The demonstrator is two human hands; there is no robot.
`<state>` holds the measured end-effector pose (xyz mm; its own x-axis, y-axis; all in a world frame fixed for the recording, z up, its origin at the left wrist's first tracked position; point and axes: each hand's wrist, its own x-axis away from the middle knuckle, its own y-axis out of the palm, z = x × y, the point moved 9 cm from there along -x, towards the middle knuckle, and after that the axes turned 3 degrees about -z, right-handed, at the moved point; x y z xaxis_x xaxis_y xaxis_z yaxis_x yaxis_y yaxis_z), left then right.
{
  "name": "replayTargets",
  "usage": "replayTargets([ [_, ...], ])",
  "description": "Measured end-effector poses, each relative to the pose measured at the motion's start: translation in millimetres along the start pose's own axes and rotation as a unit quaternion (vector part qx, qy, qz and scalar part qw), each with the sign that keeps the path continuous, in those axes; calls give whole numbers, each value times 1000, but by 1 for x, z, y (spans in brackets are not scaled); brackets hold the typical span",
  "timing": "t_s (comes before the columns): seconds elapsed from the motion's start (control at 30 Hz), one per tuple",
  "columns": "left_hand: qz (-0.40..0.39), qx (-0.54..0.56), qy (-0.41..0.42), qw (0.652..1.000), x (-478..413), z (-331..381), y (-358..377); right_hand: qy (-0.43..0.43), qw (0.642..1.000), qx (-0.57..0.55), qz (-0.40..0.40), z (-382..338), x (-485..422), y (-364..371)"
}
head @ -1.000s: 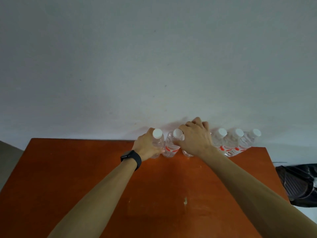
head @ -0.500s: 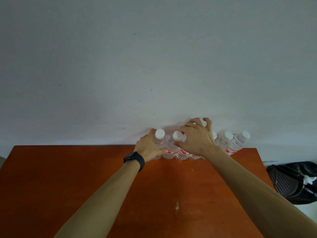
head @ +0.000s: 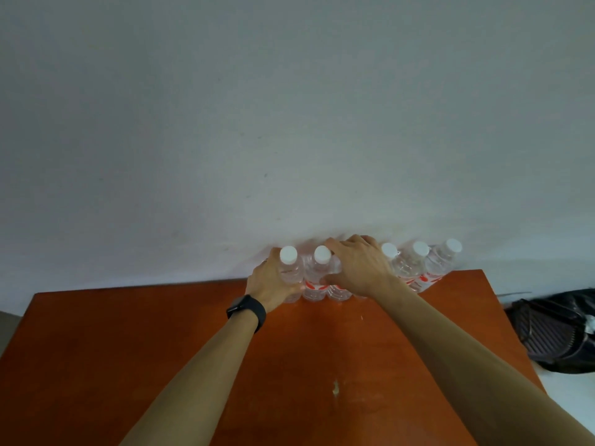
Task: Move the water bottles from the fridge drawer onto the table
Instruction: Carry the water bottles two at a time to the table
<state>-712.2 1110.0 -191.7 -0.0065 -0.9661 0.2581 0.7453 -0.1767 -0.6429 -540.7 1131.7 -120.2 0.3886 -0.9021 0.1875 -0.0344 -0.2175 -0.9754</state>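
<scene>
Fingers (head: 346, 244) of the right hand (head: 360, 268) drape over the top of a bottle in the middle of the row, hiding its cap; they appear closed on it, though the contact itself is out of sight. The left hand (head: 270, 281) wraps the leftmost bottle (head: 291, 272), fingers curled round its body below the white cap. The bottles (head: 415, 268) stand upright in a row along the far edge of the table (head: 128, 349), against the wall (head: 289, 107), just above mid-frame.

Clear thin plastic, seemingly full of water, suggests each bottle is moderately heavy, gives slightly under a squeeze and may be slick if chilled; the ribbed waist or the neck under the cap looks the surest hold. Packed shoulder to shoulder, they could topple one another if nudged.

The bottles beneath the right hand cannot be counted. No fridge drawer is in view. A watch (head: 246, 312) bands the left wrist; a dark bag (head: 560, 333) at right is cut off by the frame.
</scene>
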Motion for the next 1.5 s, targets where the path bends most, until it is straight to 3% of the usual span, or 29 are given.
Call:
replayTargets([
  [0.27, -22, -17, -4, 1000, 3, 3, 4, -1, 999, -10, -34, 1, 2, 2],
  [0.43, -47, 60, -31, 997, 11, 0, 11, 1, 999, -30, -37, -1, 7, 2],
  [0.53, -41, 50, -50, 997, 19, -8, 10, -2, 999, -25, -28, 1, 9, 4],
  [0.7, -33, 50, -114, 992, 48, -26, 8, 12, 993, -90, 75, 9, 44, -15],
  [0.83, -83, -16, -119, 989, 90, -30, 19, 64, 962, -199, 177, 15, 121, -16],
  [0.97, -145, -100, -41, 983, 131, -3, 50, 174, 924, -277, 198, 25, 218, 20],
  [1.1, -206, -176, 98, 958, 181, 60, 102, 279, 910, -279, 129, 26, 324, 72],
  [1.3, -316, -263, 293, 864, 298, 168, 216, 447, 849, -256, 117, 37, 521, 104],
  [1.5, -381, -276, 468, 748, 461, 283, 342, 603, 728, -240, 219, 48, 745, 116],
])
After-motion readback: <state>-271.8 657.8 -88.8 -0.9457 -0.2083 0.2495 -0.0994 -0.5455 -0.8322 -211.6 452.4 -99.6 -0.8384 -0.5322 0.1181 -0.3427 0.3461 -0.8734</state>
